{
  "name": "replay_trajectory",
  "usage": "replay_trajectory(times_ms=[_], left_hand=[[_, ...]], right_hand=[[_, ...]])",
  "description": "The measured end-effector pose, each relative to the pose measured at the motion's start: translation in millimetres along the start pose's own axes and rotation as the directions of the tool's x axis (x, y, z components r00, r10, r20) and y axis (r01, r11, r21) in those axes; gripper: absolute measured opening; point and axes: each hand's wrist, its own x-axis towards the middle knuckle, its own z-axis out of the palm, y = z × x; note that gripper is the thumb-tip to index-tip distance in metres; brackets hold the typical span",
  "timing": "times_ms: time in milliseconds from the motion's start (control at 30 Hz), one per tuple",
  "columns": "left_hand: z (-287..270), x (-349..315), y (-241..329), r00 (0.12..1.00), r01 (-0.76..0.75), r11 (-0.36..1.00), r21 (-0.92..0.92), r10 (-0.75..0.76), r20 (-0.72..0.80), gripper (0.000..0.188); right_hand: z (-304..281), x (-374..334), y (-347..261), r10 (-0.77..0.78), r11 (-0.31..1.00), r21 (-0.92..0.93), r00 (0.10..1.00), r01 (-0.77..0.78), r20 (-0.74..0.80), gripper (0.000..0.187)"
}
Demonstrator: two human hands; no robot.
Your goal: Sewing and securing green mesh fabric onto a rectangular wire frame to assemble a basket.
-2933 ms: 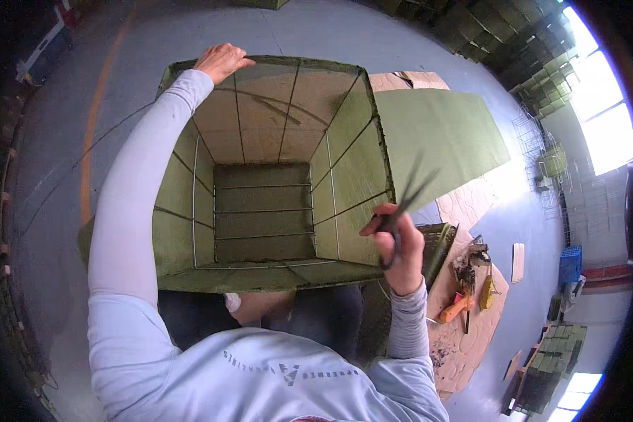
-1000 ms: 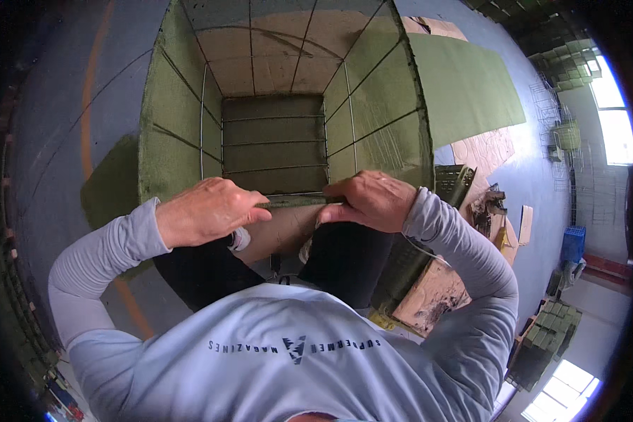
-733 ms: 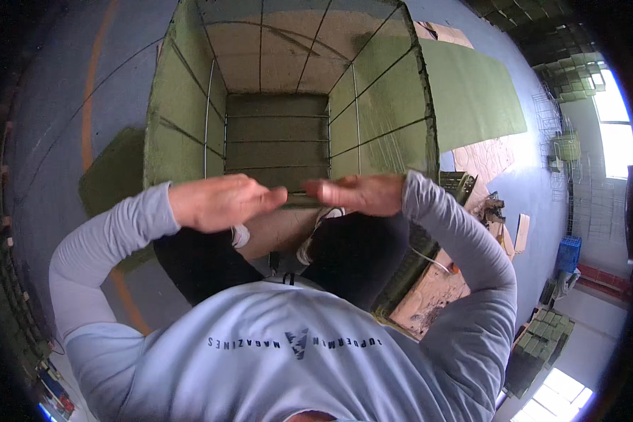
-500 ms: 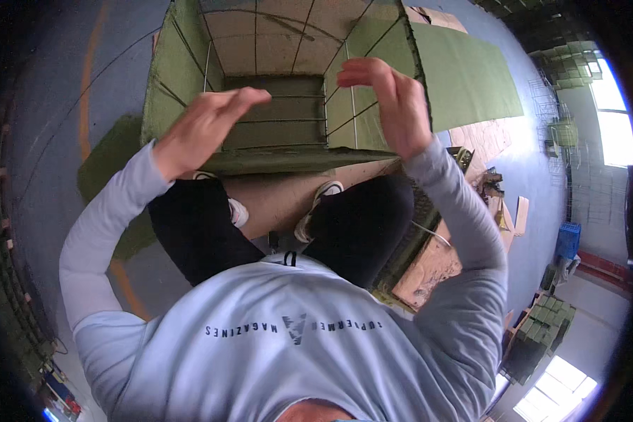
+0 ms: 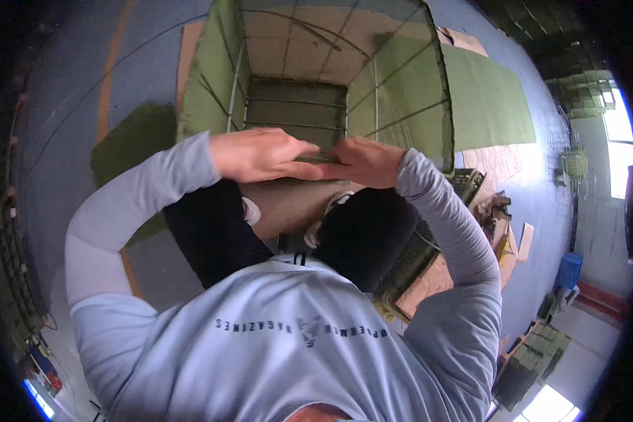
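Observation:
A tall box of wire frame, lined with green fabric, stands in front of me with its open side toward me. At its near edge my left hand is closed, with the fingers over the green rim and the thumb below. Beside it my right hand pinches the same rim, and the fingertips of both hands nearly meet. The hands hide most of this near edge. Inside the box, thin metal rods cross the walls and the dark bottom.
A flat green sheet lies on the floor right of the box. A dark green piece lies at the left. Near my right knee are a dark crate and cardboard scraps. A blue crate stands farther right.
Both hands have come down and inward from above the box, where they were raised and apart, and closed on its near rim. The box appears slightly farther right in view.

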Motion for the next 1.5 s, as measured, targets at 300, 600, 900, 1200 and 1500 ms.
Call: replay_trajectory(times_ms=[300,600,900,1200,1500], left_hand=[[-20,15,-58,0.636,-0.227,0.968,-0.107,0.064,-0.769,0.065],[33,-68,-29,0.590,0.288,0.792,0.539,0.297,-0.751,0.025],[46,-24,2,0.719,0.222,0.909,0.351,0.090,-0.689,0.028],[-14,-12,10,0.966,0.229,0.971,-0.068,-0.235,-0.107,0.069],[-80,-22,-129,0.309,0.357,0.920,0.160,0.045,-0.950,0.072]], right_hand=[[-5,5,6,-0.064,0.983,-0.180,0.826,-0.046,-0.560,0.070],[41,-26,2,-0.290,0.881,-0.461,0.652,-0.103,-0.701,0.052],[-8,-11,43,0.089,0.989,-0.020,0.697,-0.147,-0.711,0.065],[-9,-5,76,0.383,0.917,-0.012,0.889,-0.399,-0.252,0.072],[-8,-81,132,0.201,0.827,0.272,-0.194,-0.491,-0.960,0.036]])
